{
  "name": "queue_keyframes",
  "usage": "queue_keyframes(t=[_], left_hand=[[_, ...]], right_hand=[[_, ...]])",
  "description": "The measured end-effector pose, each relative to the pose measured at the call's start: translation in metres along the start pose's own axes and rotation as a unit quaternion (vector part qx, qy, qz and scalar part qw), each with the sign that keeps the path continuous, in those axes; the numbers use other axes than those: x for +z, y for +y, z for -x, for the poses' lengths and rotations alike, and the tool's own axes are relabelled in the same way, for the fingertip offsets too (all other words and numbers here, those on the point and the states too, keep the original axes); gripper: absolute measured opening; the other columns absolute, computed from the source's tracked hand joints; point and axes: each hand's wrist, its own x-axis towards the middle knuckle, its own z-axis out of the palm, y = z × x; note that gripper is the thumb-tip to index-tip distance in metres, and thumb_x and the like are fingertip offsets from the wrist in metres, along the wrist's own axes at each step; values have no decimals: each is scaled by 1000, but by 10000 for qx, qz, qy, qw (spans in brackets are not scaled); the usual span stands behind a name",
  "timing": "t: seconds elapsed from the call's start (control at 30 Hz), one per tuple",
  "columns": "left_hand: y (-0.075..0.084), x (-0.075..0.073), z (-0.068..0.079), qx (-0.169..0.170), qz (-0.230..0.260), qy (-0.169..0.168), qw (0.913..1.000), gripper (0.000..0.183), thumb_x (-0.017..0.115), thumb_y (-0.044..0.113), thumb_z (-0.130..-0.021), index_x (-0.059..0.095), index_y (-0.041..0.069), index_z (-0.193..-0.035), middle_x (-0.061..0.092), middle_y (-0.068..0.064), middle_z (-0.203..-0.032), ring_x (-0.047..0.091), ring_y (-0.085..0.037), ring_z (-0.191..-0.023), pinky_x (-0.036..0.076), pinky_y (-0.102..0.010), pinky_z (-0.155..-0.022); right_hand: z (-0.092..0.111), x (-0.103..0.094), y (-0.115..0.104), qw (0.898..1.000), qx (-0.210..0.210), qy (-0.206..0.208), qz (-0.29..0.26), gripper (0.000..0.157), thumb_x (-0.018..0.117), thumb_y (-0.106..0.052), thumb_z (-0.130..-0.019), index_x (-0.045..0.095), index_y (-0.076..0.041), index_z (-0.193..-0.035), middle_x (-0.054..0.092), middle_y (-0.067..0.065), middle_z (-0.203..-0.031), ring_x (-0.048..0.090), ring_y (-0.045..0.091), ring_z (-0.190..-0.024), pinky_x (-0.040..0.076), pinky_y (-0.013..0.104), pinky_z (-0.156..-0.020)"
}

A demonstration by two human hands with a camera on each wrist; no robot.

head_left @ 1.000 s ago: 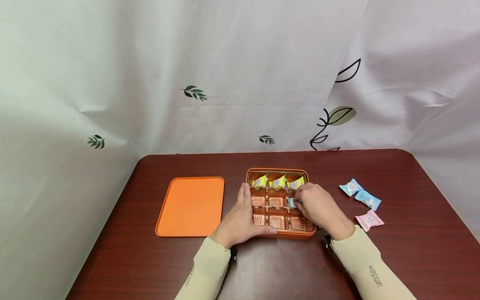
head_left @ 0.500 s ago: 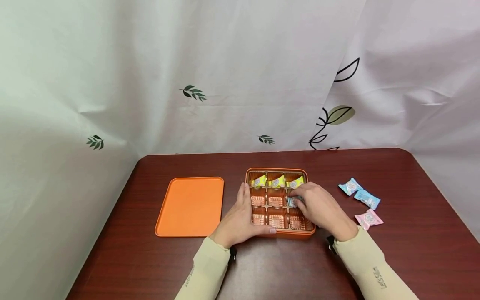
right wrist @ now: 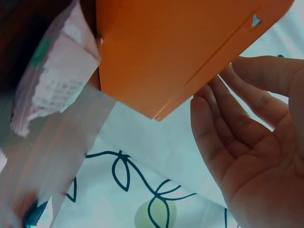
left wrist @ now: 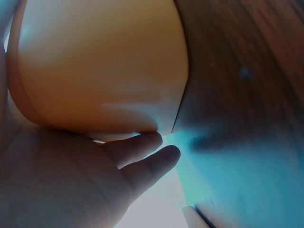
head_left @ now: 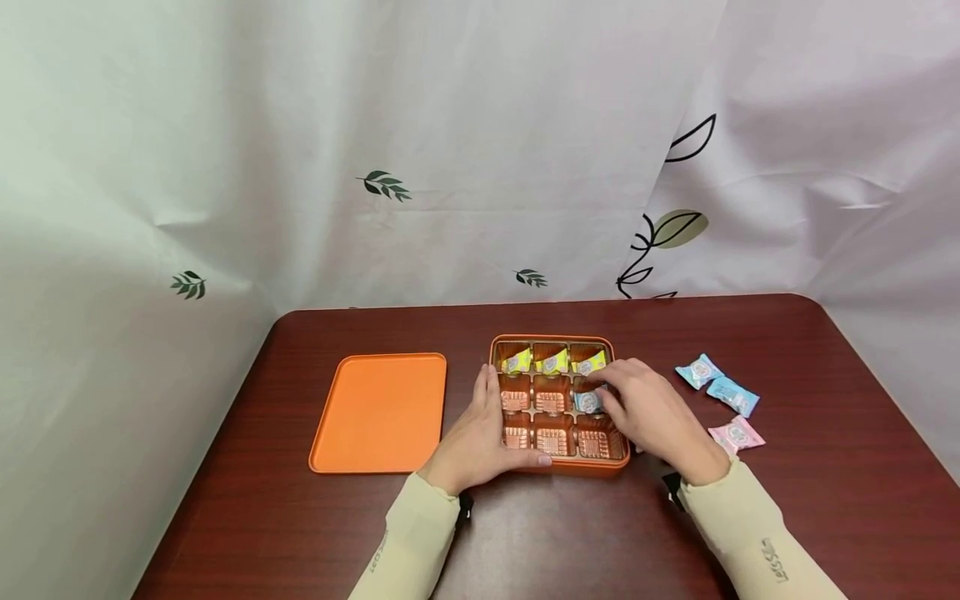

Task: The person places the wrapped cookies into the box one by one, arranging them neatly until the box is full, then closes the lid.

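In the head view an orange box (head_left: 581,469) with a compartmented brown insert lies on the table. Three yellow-wrapped candies (head_left: 552,362) fill its back row. A blue-wrapped candy (head_left: 587,402) lies in the middle row's right compartment. Over that compartment is my right hand (head_left: 656,417), thumb and forefinger spread apart beside the candy, with the candy visible below them. My left hand (head_left: 476,442) rests against the box's left side and front edge, its fingers extended. The left wrist view shows the box wall (left wrist: 104,61) next to that palm.
Left of the box lies a flat orange lid (head_left: 378,412). To the right are two blue-wrapped candies (head_left: 733,396) and a pink-wrapped candy (head_left: 737,435). A pink wrapper (right wrist: 61,71) appears beside the box in the right wrist view. A patterned curtain (head_left: 465,150) hangs behind the table (head_left: 540,542).
My right hand's fingers have parted from the blue-wrapped candy and drawn slightly right, leaving it in its compartment. My left hand has stayed on the box.
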Motion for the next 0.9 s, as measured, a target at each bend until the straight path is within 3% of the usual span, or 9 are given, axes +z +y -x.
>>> queue_keyframes(t=[0.4, 0.7, 0.9], left_hand=[[1, -1, 0, 18, -68, -20, 10000, 147, 72, 82, -66, -11, 5, -159, -13, -14, -167, 29, -32, -147, 38, -42, -112], [1, -1, -1, 7, -63, 5, 10000, 147, 74, 81, -66, -10, 4, -159, -12, -15, -167, 24, -31, -149, 34, -41, -114], [0, 0, 0, 8, -15, 9, 10000, 147, 74, 80, -66, -10, 4, -159, -13, -14, -167, 24, -30, -149, 34, -41, -114]], right_hand=[[6, -12, 17, 9975, 360, 613, -57, 14, 68, -4, -92, 75, -2, -105, 72, 11, -100, 63, 31, -96, 51, 49, -79], [14, -13, 33, 9910, 981, 906, 113, 20, 69, -4, -89, 72, 4, -107, 68, 24, -105, 62, 42, -98, 48, 57, -82], [20, -17, 39, 9806, 1703, 957, 179, 28, 71, -10, -88, 69, 9, -109, 64, 32, -107, 58, 49, -101, 45, 62, -85]])
